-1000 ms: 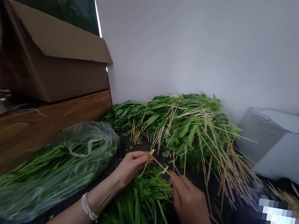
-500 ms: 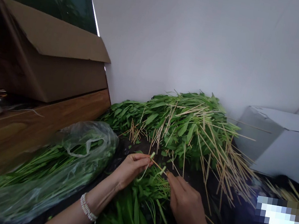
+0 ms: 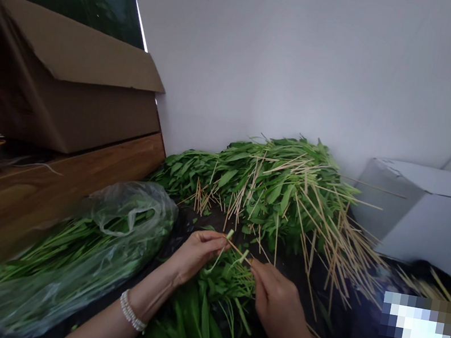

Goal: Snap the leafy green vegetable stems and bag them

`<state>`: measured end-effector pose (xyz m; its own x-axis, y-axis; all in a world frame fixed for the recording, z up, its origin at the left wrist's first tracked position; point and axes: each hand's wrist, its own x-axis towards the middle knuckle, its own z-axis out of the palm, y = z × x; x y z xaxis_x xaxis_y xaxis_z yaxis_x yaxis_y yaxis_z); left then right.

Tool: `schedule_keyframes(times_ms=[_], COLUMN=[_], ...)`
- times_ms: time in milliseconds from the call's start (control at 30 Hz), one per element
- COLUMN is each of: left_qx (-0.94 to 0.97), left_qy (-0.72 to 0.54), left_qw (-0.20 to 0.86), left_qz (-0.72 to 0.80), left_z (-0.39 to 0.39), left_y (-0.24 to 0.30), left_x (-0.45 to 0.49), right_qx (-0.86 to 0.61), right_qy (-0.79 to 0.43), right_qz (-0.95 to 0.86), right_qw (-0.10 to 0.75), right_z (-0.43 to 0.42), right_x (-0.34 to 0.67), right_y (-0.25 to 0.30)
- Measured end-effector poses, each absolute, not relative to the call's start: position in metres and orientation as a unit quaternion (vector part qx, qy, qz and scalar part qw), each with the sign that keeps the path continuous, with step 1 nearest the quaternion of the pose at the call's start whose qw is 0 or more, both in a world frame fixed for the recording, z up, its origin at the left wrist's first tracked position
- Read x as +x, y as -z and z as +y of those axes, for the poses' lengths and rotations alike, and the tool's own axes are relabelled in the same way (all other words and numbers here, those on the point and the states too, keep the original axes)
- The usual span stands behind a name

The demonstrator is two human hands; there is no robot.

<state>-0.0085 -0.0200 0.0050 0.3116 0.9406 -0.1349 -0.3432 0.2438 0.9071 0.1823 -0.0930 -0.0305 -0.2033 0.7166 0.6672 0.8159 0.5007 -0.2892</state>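
Note:
At the centre, my right hand [image 3: 276, 297] is closed around one end of a thin wooden skewer [image 3: 237, 248]. Two pale green stem ends [image 3: 244, 256] sit across the skewer, one near each hand. My left hand [image 3: 199, 254], with a beaded bracelet at the wrist, pinches the leafy green's stem [image 3: 230, 234] at the skewer's far end. Below both hands lies a bunch of loose long-leaved greens [image 3: 204, 321]. The leaves of the held piece hang down and blend into that bunch.
Behind, a heap of skewered greens [image 3: 278, 166] leans against the white wall, sticks pointing right. A clear plastic bag [image 3: 162, 210] of greens lies left. A cardboard box [image 3: 100, 113] stands on a wooden surface [image 3: 124, 155], and a white box [image 3: 449, 229] at right.
Both hands stay almost in place on the skewer and stem. The whole view has shifted very slightly; nothing is let go.

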Motion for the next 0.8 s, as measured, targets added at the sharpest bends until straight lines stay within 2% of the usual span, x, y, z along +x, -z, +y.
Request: schedule_keyframes(times_ms=[500, 667, 800], left_qx=[0.451, 0.475, 0.512], left_qy=[-0.422, -0.403, -0.389], left_qw=[0.688, 0.685, 0.668], left_qz=[0.381, 0.379, 0.375], left_z=[-0.023, -0.025, -0.029], left_y=[0.001, 0.003, 0.007], left_x=[-0.006, -0.004, 0.0], right_qx=[-0.492, -0.482, -0.484], right_qy=[0.097, 0.169, 0.156], right_qz=[-0.774, -0.779, -0.778], right_qw=[0.385, 0.365, 0.369], right_z=[-0.095, -0.097, -0.096], right_x=[0.18, 0.179, 0.176], right_y=[0.032, 0.03, 0.03])
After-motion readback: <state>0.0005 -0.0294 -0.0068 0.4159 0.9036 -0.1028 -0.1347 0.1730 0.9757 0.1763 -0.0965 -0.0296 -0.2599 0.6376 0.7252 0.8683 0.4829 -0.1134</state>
